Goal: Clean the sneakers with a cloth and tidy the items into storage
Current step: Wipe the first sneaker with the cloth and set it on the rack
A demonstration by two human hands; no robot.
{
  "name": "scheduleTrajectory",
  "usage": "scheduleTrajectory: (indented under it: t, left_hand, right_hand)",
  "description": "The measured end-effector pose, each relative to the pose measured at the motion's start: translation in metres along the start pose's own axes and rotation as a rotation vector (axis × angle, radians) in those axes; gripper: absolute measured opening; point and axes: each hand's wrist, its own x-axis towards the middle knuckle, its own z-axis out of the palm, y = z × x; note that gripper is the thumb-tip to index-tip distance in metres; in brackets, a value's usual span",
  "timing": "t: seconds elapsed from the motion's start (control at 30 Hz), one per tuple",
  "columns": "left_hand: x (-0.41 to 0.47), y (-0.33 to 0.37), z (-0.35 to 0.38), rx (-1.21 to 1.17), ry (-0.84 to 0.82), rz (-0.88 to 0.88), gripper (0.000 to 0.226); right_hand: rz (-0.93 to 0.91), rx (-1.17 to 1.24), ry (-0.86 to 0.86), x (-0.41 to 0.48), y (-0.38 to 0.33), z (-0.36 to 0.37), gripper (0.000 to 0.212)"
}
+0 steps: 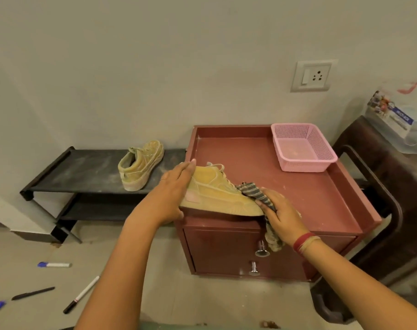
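A pale plaster wall [155, 55] fills the background, and a white switch-and-socket plate [311, 76] is set into it towards the right. Further right, a faint red mark [409, 88] shows on the wall. Below that mark, a clear plastic box [398, 117] with a printed blue label sits on a dark brown wooden stand [379, 163] at the right edge. A black curved frame [391, 198] stands just in front of the stand. The floor [143, 258] is pale grey and scuffed, with small brown specks [269, 325] near the bottom edge.
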Motion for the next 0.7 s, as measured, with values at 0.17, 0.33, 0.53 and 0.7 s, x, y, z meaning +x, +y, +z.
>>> scheduleTrajectory:
  t: [0.17,0.33,0.53,0.7]
  left_hand:
    - [-0.008,-0.011,0.007,0.042,0.178,0.007,0.108]
    - [-0.018,-0.010,0.013,-0.339,0.196,0.027,0.099]
    - [-0.016,0.027,0.010,-0.545,0.346,0.136,0.100]
    - [-0.016,0.026,0.004,-0.481,0.337,0.158,0.098]
  right_hand:
    - [0.036,0.055,0.027,0.012,0.005,0.002,0.030]
    - [0.026,0.096,0.197,0.018,-0.035,0.006,0.043]
    - [-0.321,-0.178,-0.027,-0.004,-0.112,0.028,0.052]
    - [-0.377,-0.302,-0.119,-0.006,-0.096,0.021,0.050]
